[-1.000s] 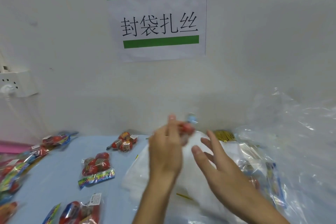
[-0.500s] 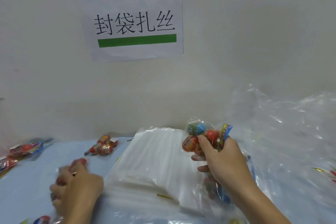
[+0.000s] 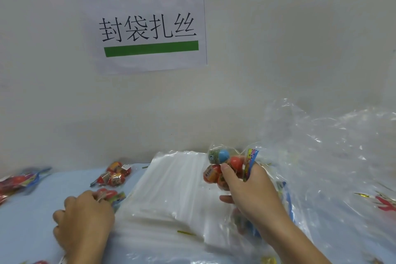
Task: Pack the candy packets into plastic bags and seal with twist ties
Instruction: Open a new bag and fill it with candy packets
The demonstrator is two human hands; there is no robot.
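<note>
Flat stack of clear plastic bags [image 3: 171,191] lies centre on the pale blue tabletop [image 3: 27,221]. Right hand [image 3: 252,191], raised over the stack's right edge, grips a clear candy packet of red and blue balls [image 3: 225,165]. Left hand [image 3: 85,218], at the stack's left edge, curls its fingers onto a second red candy packet [image 3: 109,195] lying on the table. A third bundled packet [image 3: 114,174] lies beyond, near the wall. A thin green-gold twist tie [image 3: 186,232] rests on the stack's near side.

A clear candy packet [image 3: 227,166] of red, orange and blue balls is held up off the table at about two o'clock from the flat stack of plastic bags [image 3: 171,195]. A second candy packet [image 3: 108,196] lies at the stack's nine o'clock, a third packet [image 3: 115,174] at ten o'clock, and a yellow-green twist tie [image 3: 186,233] lies on the stack's near edge
</note>
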